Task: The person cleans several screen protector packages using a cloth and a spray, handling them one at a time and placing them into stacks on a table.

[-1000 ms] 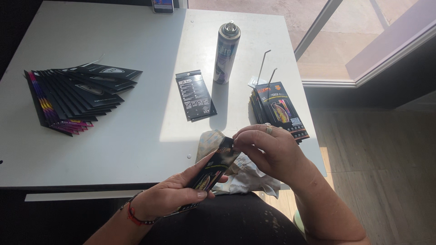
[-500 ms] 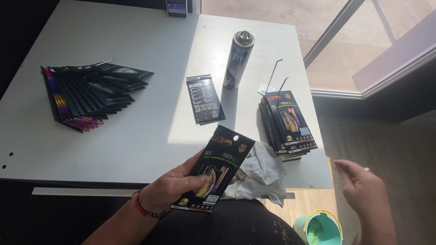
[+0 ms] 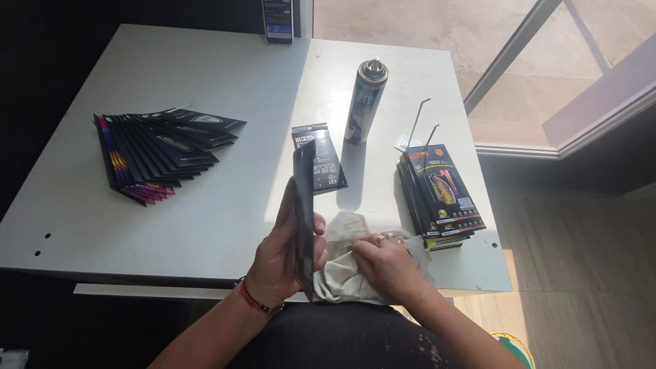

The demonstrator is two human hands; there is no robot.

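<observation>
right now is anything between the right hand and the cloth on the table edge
Nothing visible. The right hand already rests on the crumpled cloth, fingers pressed into it. The left hand holds a flat dark package upright just beside the cloth, not between them.

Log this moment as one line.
left hand: holds black packet edge-on | right hand: on crumpled cloth | spray can: upright on table
</observation>
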